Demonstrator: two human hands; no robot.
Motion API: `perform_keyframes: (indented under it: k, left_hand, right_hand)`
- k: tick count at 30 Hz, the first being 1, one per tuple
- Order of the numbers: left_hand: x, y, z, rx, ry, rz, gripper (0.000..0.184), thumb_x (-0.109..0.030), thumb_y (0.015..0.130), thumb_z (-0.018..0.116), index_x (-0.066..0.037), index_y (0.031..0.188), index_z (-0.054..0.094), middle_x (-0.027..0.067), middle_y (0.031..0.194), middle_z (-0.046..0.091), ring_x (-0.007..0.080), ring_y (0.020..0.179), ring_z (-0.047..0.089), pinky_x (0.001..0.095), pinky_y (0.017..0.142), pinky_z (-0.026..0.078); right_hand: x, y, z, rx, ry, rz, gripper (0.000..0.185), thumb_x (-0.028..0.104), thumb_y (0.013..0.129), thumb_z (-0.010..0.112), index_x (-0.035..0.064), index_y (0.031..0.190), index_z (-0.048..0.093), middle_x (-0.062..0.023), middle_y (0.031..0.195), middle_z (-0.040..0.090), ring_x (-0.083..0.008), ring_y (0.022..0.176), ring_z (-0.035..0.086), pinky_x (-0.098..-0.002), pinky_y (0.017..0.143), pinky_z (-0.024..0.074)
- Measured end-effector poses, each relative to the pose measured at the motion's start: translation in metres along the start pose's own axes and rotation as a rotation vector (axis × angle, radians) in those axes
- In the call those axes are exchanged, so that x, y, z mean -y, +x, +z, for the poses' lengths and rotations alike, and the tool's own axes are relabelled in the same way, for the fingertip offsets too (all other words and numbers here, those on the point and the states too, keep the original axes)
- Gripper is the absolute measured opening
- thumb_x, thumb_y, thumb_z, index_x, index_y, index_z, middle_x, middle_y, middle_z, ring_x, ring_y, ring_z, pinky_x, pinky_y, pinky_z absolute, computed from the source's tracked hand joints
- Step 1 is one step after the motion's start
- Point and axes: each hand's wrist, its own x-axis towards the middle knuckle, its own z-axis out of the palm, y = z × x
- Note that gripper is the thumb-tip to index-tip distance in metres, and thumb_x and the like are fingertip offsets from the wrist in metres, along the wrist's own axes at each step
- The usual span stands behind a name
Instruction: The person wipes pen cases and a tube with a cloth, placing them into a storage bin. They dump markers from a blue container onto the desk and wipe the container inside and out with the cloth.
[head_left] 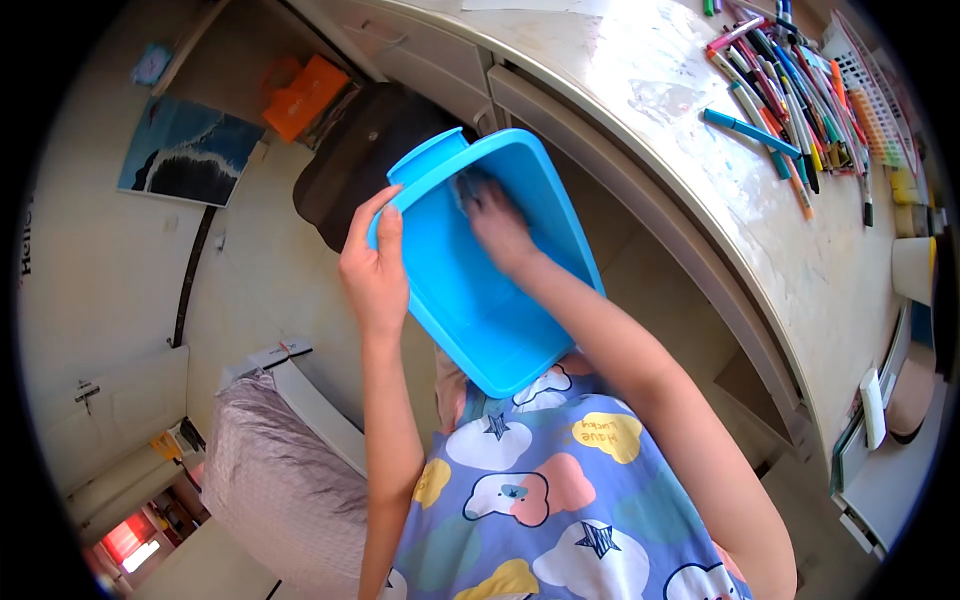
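A bright blue plastic bin is held tilted over my lap, its open side facing me. My left hand grips its left rim near the top, thumb inside and fingers around the outside. Reaching into the bin, my right hand presses against the inner wall near the top end. A small greyish wad, like a wipe, shows under its fingertips; motion blur and the fingers hide most of it.
A white desk curves along the right, with a pile of markers and pens on it. A dark chair stands beyond the bin. An orange bag is behind, and a grey-covered bed lies at lower left.
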Motion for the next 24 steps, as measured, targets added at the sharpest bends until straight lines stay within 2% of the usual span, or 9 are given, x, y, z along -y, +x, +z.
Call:
perform_keyframes:
  k: [1, 7, 10, 13, 16, 17, 19, 24]
  left_hand:
    - [0.002, 0.0, 0.001, 0.005, -0.006, 0.023, 0.026, -0.026, 0.099, 0.054, -0.006, 0.112, 0.066, -0.0029, 0.074, 0.053, 0.0033, 0.057, 0.035, 0.0217, 0.051, 0.029]
    - [0.004, 0.007, 0.005, 0.007, 0.012, 0.039, 0.028, -0.03, 0.099, 0.056, -0.007, 0.11, 0.066, -0.0029, 0.067, 0.048, 0.0038, 0.055, 0.034, 0.0225, 0.049, 0.028]
    - [-0.006, 0.003, 0.007, 0.032, 0.015, 0.022, 0.028, -0.03, 0.099, 0.056, -0.007, 0.11, 0.066, -0.0032, 0.067, 0.048, 0.0039, 0.056, 0.035, 0.023, 0.049, 0.029]
    - [-0.007, 0.0, 0.007, 0.034, -0.018, 0.05, 0.027, -0.029, 0.099, 0.056, -0.007, 0.109, 0.066, -0.0032, 0.068, 0.049, 0.0041, 0.057, 0.036, 0.0233, 0.049, 0.029]
    - [-0.007, -0.002, 0.002, 0.07, 0.005, -0.041, 0.029, -0.029, 0.099, 0.055, -0.006, 0.112, 0.066, -0.0038, 0.084, 0.057, 0.0026, 0.065, 0.038, 0.0183, 0.058, 0.032]
    - [-0.003, -0.001, 0.002, 0.034, -0.001, 0.026, 0.028, -0.029, 0.099, 0.055, -0.006, 0.111, 0.066, -0.0031, 0.079, 0.054, 0.0034, 0.062, 0.037, 0.0201, 0.055, 0.031]
    - [0.01, 0.001, 0.005, -0.04, -0.016, 0.161, 0.026, -0.028, 0.099, 0.056, -0.006, 0.109, 0.066, -0.0017, 0.068, 0.05, 0.0049, 0.057, 0.036, 0.0236, 0.049, 0.03]
    - [0.002, 0.0, 0.003, -0.022, -0.015, 0.039, 0.025, -0.028, 0.099, 0.056, -0.007, 0.108, 0.066, -0.0014, 0.065, 0.049, 0.0054, 0.056, 0.037, 0.0238, 0.049, 0.031]
  right_hand:
    - [-0.004, -0.005, -0.001, 0.015, -0.066, 0.021, 0.052, 0.006, 0.082, 0.053, -0.0052, 0.133, 0.047, -0.0199, 0.131, 0.046, -0.0316, 0.112, 0.051, -0.0383, 0.102, 0.0449]
    - [0.02, -0.071, 0.012, 0.311, -0.212, 0.071, 0.051, 0.005, 0.08, 0.054, -0.0093, 0.129, 0.048, -0.0234, 0.127, 0.046, -0.0335, 0.107, 0.053, -0.0348, 0.097, 0.0477]
    - [0.012, -0.052, 0.003, 0.142, -0.116, 0.071, 0.043, 0.006, 0.081, 0.053, -0.0097, 0.121, 0.054, -0.0228, 0.124, 0.047, -0.034, 0.109, 0.052, -0.036, 0.095, 0.0489]
    - [0.013, -0.011, -0.014, 0.063, 0.091, -0.032, 0.039, 0.006, 0.081, 0.053, -0.0093, 0.116, 0.055, -0.0229, 0.124, 0.047, -0.0344, 0.112, 0.05, -0.0364, 0.093, 0.0493]
    - [0.033, 0.005, -0.014, 0.065, 0.12, -0.262, 0.037, 0.006, 0.08, 0.055, -0.0079, 0.114, 0.057, -0.0215, 0.125, 0.047, -0.0338, 0.112, 0.049, -0.0366, 0.092, 0.0494]
    - [0.038, -0.001, -0.01, 0.003, 0.155, -0.358, 0.041, 0.008, 0.079, 0.056, -0.0049, 0.118, 0.057, -0.018, 0.124, 0.048, -0.0302, 0.107, 0.051, -0.0362, 0.09, 0.0492]
    - [0.041, -0.018, -0.011, 0.009, 0.233, -0.44, 0.043, 0.008, 0.078, 0.056, -0.0033, 0.119, 0.057, -0.016, 0.124, 0.048, -0.0278, 0.104, 0.052, -0.0353, 0.09, 0.0497]
    - [0.009, -0.059, -0.015, 0.115, 0.185, -0.743, 0.046, 0.01, 0.079, 0.055, -0.0023, 0.123, 0.056, -0.0131, 0.125, 0.047, -0.024, 0.1, 0.053, -0.0328, 0.089, 0.051]
